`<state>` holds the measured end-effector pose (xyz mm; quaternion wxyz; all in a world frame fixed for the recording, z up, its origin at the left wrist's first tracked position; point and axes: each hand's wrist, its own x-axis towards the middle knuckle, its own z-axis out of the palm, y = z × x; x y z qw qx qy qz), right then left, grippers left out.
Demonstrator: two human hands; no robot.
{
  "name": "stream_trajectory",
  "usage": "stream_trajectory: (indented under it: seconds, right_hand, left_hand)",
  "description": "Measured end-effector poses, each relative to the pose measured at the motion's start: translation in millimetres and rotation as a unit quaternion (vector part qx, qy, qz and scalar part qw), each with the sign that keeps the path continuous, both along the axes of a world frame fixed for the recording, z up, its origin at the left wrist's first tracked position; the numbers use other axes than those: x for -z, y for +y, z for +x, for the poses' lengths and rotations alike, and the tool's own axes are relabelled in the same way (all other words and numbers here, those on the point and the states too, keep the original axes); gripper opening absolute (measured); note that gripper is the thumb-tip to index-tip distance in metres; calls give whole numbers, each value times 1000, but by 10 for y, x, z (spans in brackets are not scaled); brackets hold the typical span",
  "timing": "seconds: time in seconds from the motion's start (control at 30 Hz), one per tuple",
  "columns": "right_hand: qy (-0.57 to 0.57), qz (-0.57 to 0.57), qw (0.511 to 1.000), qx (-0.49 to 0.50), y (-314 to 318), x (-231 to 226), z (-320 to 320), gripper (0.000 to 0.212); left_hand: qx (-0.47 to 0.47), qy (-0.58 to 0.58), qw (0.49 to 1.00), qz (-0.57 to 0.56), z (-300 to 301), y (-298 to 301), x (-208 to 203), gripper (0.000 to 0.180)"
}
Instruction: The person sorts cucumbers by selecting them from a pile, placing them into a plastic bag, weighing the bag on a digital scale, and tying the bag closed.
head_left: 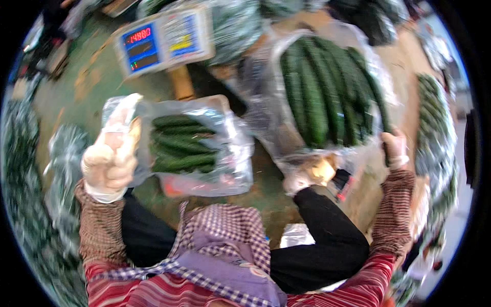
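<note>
My left hand (108, 163), in a pale glove, is closed on the edge of a clear plastic bag (236, 169). Several dark green cucumbers (183, 144) lie side by side in this bag, which lines a tray below the scale display. At the right, my gloved right hand (395, 147) grips the lower end of a long cucumber (372, 84). That cucumber lies along the right side of a larger pile of cucumbers (317, 94) in a plastic-lined container (275, 66). Motion blurs both hands a little.
A scale display (163, 41) with red lit digits stands on a post (182, 82) behind the tray. Bagged cucumbers (437, 128) line the right side, and more bags (64, 169) lie at the left. My bent legs (322, 240) frame the greenish floor (268, 204).
</note>
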<state>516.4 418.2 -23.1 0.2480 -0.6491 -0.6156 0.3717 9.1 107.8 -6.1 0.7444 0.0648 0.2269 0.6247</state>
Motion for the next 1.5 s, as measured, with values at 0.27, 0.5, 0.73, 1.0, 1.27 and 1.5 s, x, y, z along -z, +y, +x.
stream_trajectory:
  seconds: [0.27, 0.5, 0.73, 1.0, 1.27, 1.5]
  right_hand:
    - [-105, 302, 832, -453, -406, 288, -1803, 41]
    - [-136, -17, 670, -730, -2123, 1289, -3406, 47]
    - [-415, 250, 719, -499, -1144, 223, -2475, 57]
    - [-462, 177, 709, -504, -1624, 242, -2538, 86]
    - [-355, 104, 775, -512, -1509, 513, -2417, 36]
    - [-191, 68, 738, -644, -1574, -155, -2463, 28]
  left_hand:
    - [-158, -12, 987, 38, 146, -938, -7, 115]
    - [-205, -15, 975, 86, -178, -1097, -128, 103]
    - [-208, 18, 935, 287, -509, -1469, -144, 105]
    - [-203, 59, 976, 60, -165, -1095, -67, 95]
    - [-245, 209, 947, 5, -53, -688, -47, 77]
    - [-220, 324, 920, -22, 234, -98, -101, 78]
